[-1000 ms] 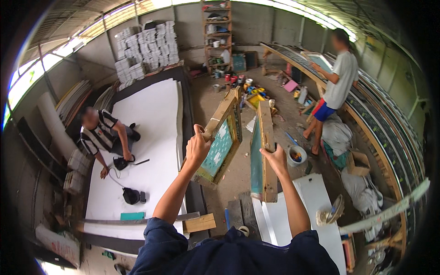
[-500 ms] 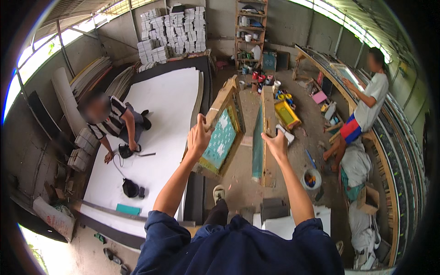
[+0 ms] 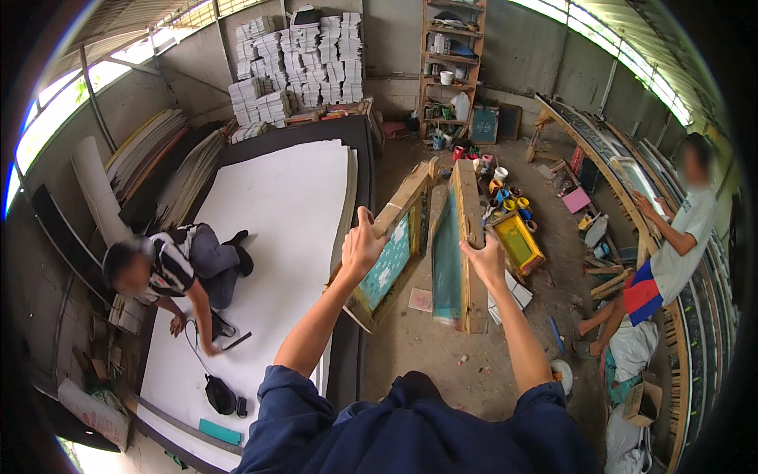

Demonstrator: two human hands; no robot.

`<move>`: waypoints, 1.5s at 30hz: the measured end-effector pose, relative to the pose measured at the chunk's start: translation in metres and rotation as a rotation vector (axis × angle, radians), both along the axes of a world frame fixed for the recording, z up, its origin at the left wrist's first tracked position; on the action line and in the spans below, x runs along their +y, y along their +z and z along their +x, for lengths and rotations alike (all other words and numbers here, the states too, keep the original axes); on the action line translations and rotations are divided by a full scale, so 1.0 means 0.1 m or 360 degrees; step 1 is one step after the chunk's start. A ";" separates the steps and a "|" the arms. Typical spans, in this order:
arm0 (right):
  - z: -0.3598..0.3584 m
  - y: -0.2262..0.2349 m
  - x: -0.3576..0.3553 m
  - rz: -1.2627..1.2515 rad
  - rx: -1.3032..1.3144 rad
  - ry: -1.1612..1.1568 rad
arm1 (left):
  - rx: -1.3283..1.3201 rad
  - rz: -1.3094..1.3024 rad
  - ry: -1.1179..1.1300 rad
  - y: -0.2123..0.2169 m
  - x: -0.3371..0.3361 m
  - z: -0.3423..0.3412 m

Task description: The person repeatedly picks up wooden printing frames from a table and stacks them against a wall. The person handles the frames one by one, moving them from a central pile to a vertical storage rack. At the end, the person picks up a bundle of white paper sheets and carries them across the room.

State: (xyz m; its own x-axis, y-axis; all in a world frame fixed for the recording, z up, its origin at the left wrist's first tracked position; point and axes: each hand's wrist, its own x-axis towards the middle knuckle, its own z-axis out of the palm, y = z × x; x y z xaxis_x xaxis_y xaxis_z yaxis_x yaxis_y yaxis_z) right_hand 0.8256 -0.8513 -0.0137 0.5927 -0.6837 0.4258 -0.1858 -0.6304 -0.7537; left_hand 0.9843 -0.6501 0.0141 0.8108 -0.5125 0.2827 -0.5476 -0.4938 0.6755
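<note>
My left hand grips the wooden edge of a screen-printing frame, its teal mesh marked with a pale pattern. In my right hand is a second screen-printing frame, held nearly upright, its thick wooden side facing me and plain green mesh seen at a slant. Both hands are closed round the wood, arms stretched forward above the floor. The two frames lean toward each other at the far end; whether they touch there I cannot tell. Beyond the right one a yellow screen frame lies on the floor.
At left a person crouches on a large white sheet stack, near a black pouch. Another person stands at a long bench on the right. Paint pots, a shelf and paper bundles stand farther back.
My view has shifted forward, and the floor frame and pots appear nearer. Both frames stay in my hands, their far ends closer together. The person at left leans lower over the sheet.
</note>
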 end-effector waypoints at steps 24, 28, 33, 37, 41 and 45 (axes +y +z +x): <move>5.34 -0.50 -4.14 0.0141 0.0194 0.0161 | 0.0070 0.0036 0.0291 -0.71 -4.04 5.33; 6.39 -0.57 -4.75 0.0169 0.0321 0.0141 | -0.0006 0.0070 0.0381 -1.03 -4.78 6.39; 7.49 -0.61 -5.60 0.0216 0.0219 0.0103 | 0.0045 0.0096 0.0360 -0.89 -5.70 7.39; 8.37 -0.48 -6.21 0.0408 0.0196 0.0170 | 0.0065 0.0089 0.0334 -0.78 -6.27 8.22; 9.26 -0.60 -6.86 0.0215 0.0258 0.0118 | 0.0053 0.0111 0.0383 -0.78 -6.89 9.06; 10.13 -0.76 -7.39 0.0366 0.0183 0.0290 | 0.0064 0.0147 0.0432 -1.00 -7.43 9.96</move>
State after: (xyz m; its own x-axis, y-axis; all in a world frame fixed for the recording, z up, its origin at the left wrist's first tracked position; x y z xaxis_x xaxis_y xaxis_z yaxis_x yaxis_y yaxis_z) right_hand 1.8385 -1.5905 -0.0897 0.7497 -0.6324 0.1951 -0.1778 -0.4764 -0.8611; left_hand 1.9802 -1.3928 -0.0861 0.9316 -0.2970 0.2097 -0.3605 -0.6791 0.6394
